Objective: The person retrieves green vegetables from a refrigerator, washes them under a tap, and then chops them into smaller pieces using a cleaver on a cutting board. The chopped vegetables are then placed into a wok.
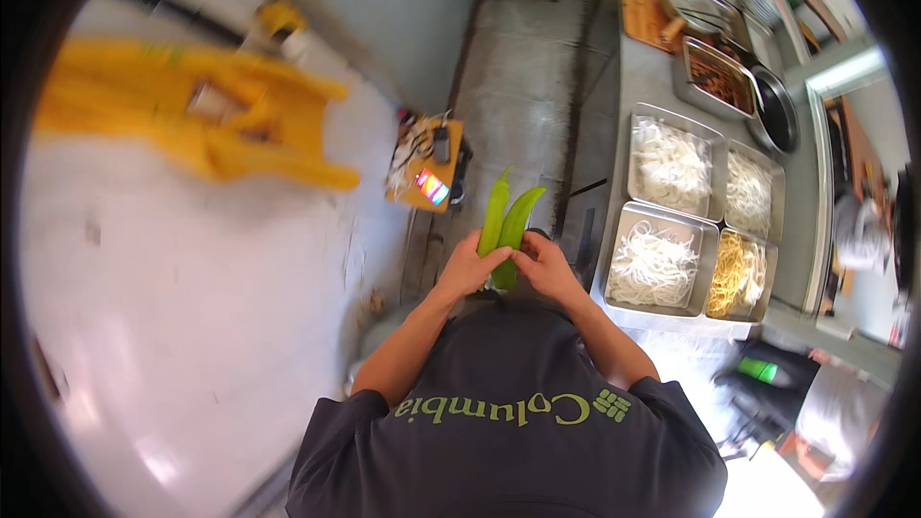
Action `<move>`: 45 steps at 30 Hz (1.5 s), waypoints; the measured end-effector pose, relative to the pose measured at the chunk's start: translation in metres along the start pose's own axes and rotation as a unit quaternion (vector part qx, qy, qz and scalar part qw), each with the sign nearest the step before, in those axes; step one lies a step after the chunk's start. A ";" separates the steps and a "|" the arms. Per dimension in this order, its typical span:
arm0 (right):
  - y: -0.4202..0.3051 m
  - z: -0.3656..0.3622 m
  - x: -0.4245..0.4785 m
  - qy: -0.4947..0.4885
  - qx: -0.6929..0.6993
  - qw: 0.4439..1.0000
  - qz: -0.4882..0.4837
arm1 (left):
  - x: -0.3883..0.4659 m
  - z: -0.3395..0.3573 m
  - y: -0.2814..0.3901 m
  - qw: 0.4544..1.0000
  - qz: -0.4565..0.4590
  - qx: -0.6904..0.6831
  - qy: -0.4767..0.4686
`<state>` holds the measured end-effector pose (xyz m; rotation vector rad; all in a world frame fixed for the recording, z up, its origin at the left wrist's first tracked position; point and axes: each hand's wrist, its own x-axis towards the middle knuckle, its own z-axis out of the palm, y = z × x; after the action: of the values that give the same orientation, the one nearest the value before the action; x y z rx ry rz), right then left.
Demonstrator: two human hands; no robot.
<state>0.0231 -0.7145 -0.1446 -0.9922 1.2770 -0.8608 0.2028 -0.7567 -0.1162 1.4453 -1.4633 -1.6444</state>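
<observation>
Two long green peppers are held close together in front of my chest, their upper ends pointing away from me. My left hand point(475, 266) grips the left green pepper point(494, 214), its thumb reaching across toward the other one. Around the lower part of the right green pepper point(519, 219), my right hand point(545, 266) has its fingers closed, thumb near my left thumb. The fingertips behind the peppers are hidden.
On the counter point(651, 79) at right stand steel trays of noodles point(653, 262), a tray of brown food point(719, 83) and a black pan point(776, 111). A small table point(424, 198) holds a lit phone point(432, 187). A yellow apron-like item point(180, 111) hangs left; a person point(838, 403) is lower right.
</observation>
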 end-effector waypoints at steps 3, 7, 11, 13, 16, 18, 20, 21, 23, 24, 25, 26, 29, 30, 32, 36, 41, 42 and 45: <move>-0.030 -0.016 0.053 0.116 -0.104 0.988 -0.005 | 0.083 -0.010 0.021 0.997 0.000 -0.016 -0.071; -0.053 -0.063 0.151 0.154 -0.065 0.980 -0.106 | 0.227 -0.023 0.044 0.979 -0.055 -0.159 -0.115; -0.132 -0.122 0.253 0.076 0.138 0.984 -0.087 | 0.345 -0.048 0.118 0.955 -0.112 -0.249 -0.117; -0.162 -0.148 0.300 0.120 0.124 0.981 -0.086 | 0.392 -0.060 0.148 0.946 -0.118 -0.273 -0.131; -0.202 -0.177 0.367 0.160 0.119 0.975 -0.094 | 0.474 -0.074 0.185 0.930 -0.125 -0.305 -0.161; -0.228 -0.193 0.408 0.164 0.146 0.971 -0.094 | 0.520 -0.075 0.204 0.927 -0.117 -0.322 -0.153; -0.251 -0.215 0.458 0.176 0.058 0.976 -0.112 | 0.570 -0.075 0.226 0.941 -0.078 -0.304 -0.128; -0.259 -0.225 0.483 0.183 0.014 0.976 -0.118 | 0.595 -0.074 0.235 0.946 -0.061 -0.296 -0.117; -0.281 -0.249 0.535 0.197 -0.061 0.970 -0.130 | 0.652 -0.075 0.257 0.949 -0.039 -0.297 -0.099; -0.292 -0.260 0.562 0.212 -0.081 0.966 -0.121 | 0.681 -0.076 0.268 0.950 -0.029 -0.298 -0.092; -0.302 -0.273 0.590 0.226 -0.100 0.962 -0.112 | 0.711 -0.077 0.279 0.949 -0.032 -0.299 -0.092; -0.311 -0.288 0.619 0.234 -0.108 0.960 -0.110 | 0.742 -0.077 0.291 0.949 -0.035 -0.300 -0.091; -0.336 -0.329 0.694 0.262 -0.130 0.953 -0.075 | 0.820 -0.081 0.334 0.949 -0.078 -0.281 -0.120; -0.344 -0.342 0.716 0.271 -0.138 0.951 -0.062 | 0.850 -0.078 0.354 0.949 -0.084 -0.273 -0.132; -0.369 -0.371 0.762 0.281 -0.137 0.948 -0.056 | 0.904 -0.072 0.385 0.961 -0.064 -0.236 -0.130; -0.386 -0.427 0.839 0.339 -0.108 0.932 -0.065 | 1.001 -0.057 0.416 0.971 -0.042 -0.158 -0.176; -0.409 -0.529 0.940 0.371 -0.115 0.917 -0.091 | 1.140 -0.018 0.468 0.977 -0.012 -0.096 -0.193; -0.417 -0.554 0.963 0.371 -0.123 0.915 -0.104 | 1.172 -0.008 0.475 0.975 -0.014 -0.108 -0.193; -0.445 -0.617 1.024 0.358 -0.091 0.922 -0.114 | 1.240 0.012 0.531 0.969 -0.068 -0.163 -0.175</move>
<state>-0.4676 -1.8912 -0.1020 -1.0215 1.9090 -1.3833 -0.3332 -1.9940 -0.0920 1.1338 -1.2060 -2.1955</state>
